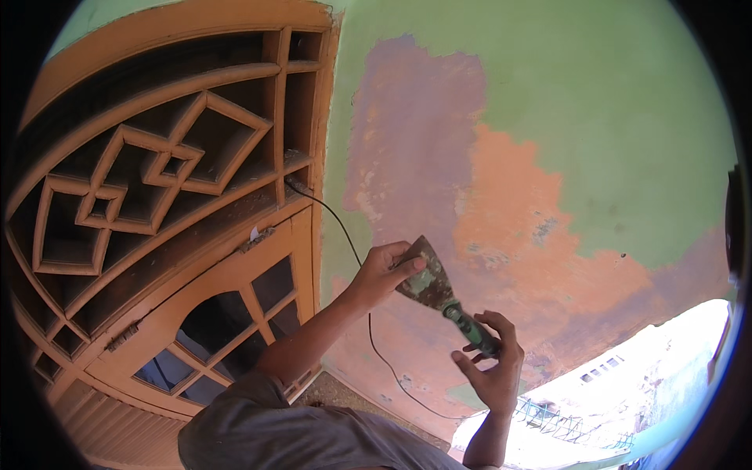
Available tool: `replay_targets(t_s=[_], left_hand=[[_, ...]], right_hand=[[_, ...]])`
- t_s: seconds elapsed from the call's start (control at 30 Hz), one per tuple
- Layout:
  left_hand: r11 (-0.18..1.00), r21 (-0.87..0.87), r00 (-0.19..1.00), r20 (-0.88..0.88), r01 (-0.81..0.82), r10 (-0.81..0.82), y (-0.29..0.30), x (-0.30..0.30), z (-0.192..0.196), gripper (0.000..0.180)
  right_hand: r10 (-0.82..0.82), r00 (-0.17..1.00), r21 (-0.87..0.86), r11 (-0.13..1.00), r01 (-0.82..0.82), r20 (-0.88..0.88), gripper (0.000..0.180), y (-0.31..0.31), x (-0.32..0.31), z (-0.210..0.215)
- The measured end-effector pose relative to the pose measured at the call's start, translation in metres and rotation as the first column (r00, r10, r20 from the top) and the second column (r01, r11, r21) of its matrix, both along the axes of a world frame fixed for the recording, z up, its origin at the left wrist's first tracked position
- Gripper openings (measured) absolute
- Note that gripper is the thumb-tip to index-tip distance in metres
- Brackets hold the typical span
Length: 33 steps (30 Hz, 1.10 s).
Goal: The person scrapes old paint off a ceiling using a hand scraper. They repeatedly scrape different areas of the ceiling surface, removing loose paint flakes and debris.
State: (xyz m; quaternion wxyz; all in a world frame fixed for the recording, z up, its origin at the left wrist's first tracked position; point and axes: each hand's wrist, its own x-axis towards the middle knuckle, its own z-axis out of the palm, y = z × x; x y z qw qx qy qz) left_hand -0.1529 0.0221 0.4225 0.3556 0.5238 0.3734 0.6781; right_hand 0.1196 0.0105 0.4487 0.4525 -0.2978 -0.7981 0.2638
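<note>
In front of the wall, a paint scraper (451, 293) with a wide, stained metal blade and a green and black handle slants down to the right. My left hand (389, 269) pinches the blade near its broad edge, thumb on its face. Around the end of the handle curves my right hand (495, 365), loosely, with the thumb apart from the handle. Pale green and brown residue covers part of the blade.
Patches of purple-grey and orange (513, 196) show on the green wall (627, 117). At left stands an orange wooden door (196, 313) under a lattice transom (172, 149). A black cable (342, 223) hangs down the wall behind my left arm. Bright daylight shows at lower right.
</note>
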Motion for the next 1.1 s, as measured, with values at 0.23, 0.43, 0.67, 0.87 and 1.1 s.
replay_targets(t_s=[0.23,0.43,0.67,0.87,1.1], left_hand=[[0.982,0.179,0.981,-0.195,0.052,-0.016,0.027,-0.014,0.088,0.040],[0.284,0.916,0.581,-0.072,-0.283,0.810,0.034,-0.033,0.139,0.042],[0.113,0.988,0.397,-0.062,-0.106,0.916,0.079,-0.024,0.167,0.059],[0.042,0.993,0.482,0.017,-0.111,0.876,0.101,-0.036,0.182,0.048],[-0.013,0.993,0.467,0.065,-0.115,0.882,0.105,-0.050,0.199,0.043]], right_hand=[[-0.355,0.878,0.630,0.772,0.082,0.321,0.056,0.019,-0.024,0.051],[-0.429,0.891,0.742,0.645,0.185,0.150,0.045,0.032,-0.045,0.144],[-0.552,0.820,0.846,0.501,0.181,0.151,0.039,0.034,-0.097,0.177],[-0.613,0.765,0.792,0.559,0.247,0.195,0.039,0.020,-0.111,0.179],[-0.573,0.802,0.798,0.556,0.231,0.167,0.036,0.024,-0.125,0.187]])
